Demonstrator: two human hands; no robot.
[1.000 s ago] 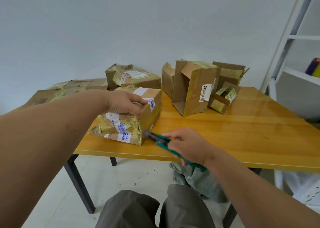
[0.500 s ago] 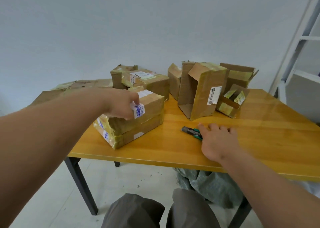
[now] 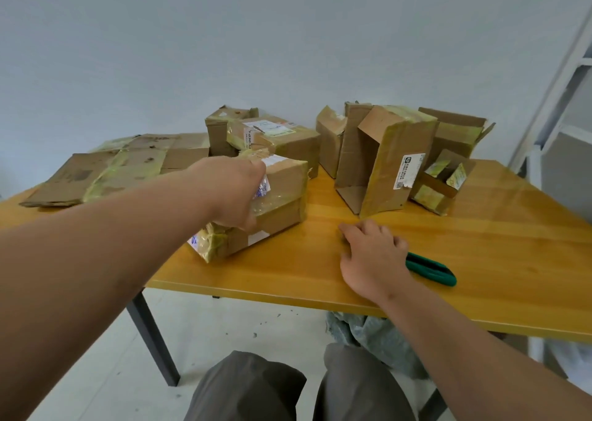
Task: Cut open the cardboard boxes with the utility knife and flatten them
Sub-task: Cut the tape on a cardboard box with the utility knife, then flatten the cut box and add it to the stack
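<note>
Glossy wooden table [image 3: 480, 260] (crumpled taped box [image 3: 282, 196])

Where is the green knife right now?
In the head view the utility knife lies flat on the wooden table, near its front edge, just right of the right hand, which no longer holds it.

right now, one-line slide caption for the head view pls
Left hand grips a taped cardboard box while the right hand rests on the table beside the green utility knife.
</note>
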